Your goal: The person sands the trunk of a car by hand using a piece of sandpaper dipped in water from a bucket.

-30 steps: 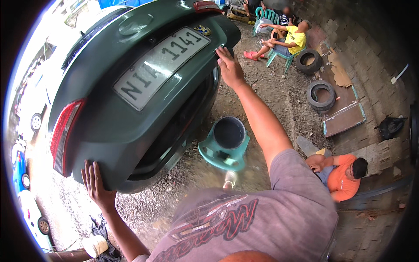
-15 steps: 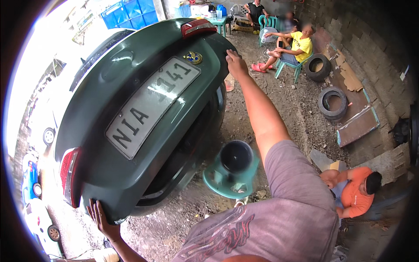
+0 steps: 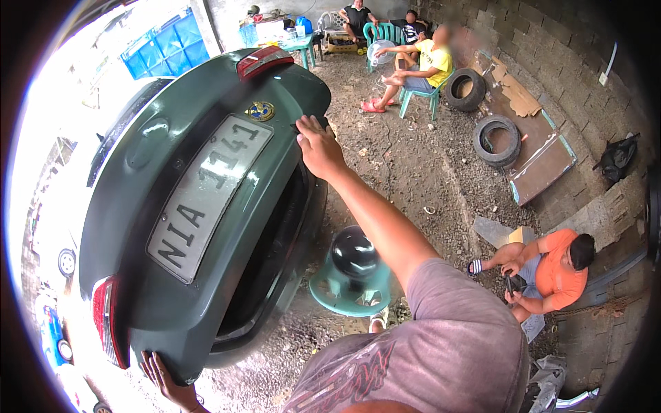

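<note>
A green car trunk lid stands partly raised over a dark opening, with red taillights and a plate. My left hand touches its lower left corner, fingers stretched along the painted surface. My right hand lies against the lid's right edge, fingers extended, right of a small round emblem. Below my right forearm, a dark bucket sits on a teal plastic stool.
Seated people are at the back near a teal table. Tires lie by boards along the block wall. Close on my right, a person in orange holds a dark object. Cars show far left.
The view has shifted, showing more of the back area; lid, hands and stool appear lower in the picture. Both hands remain on the lid. The orange-shirted person's dark object has come into sight.
</note>
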{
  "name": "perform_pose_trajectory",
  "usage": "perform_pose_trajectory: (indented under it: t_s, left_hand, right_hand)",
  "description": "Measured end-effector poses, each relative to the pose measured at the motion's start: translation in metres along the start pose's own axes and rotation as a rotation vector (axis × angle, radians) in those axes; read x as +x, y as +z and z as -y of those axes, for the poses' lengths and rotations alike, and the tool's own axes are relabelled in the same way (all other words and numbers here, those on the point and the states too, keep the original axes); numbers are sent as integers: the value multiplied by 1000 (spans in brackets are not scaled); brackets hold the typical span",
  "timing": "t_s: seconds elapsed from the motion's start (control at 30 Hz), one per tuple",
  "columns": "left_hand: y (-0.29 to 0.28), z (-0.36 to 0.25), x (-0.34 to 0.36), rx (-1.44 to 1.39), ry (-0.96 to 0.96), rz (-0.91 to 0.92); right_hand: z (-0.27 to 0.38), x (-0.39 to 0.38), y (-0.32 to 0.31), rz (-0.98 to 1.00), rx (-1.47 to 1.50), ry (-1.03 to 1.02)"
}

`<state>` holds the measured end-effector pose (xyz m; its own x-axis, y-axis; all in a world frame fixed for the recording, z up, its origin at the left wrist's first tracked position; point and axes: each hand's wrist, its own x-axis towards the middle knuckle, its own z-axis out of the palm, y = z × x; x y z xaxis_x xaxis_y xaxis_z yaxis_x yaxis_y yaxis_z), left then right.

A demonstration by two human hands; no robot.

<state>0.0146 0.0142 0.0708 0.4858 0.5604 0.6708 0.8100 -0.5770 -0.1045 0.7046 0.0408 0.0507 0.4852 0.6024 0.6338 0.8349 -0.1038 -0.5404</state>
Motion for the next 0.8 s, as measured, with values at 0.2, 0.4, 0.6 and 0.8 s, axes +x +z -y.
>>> perform_pose_trajectory:
  t_s: [0.2,0.4,0.6,0.8]
  left_hand:
    - [-8,-27,22,-58,8,-10]
    - [0,-4,6,-78,-46,16]
    - [-10,7,-13,24,-87,56]
    - [6,2,7,-113,-48,11]
  right_hand:
    - [-67,87,10,-52,-47,171]
    - [-123,161,23,-10,-64,291]
    - [-88,152,19,18,-35,318]
    - [-58,70,11,-115,-7,158]
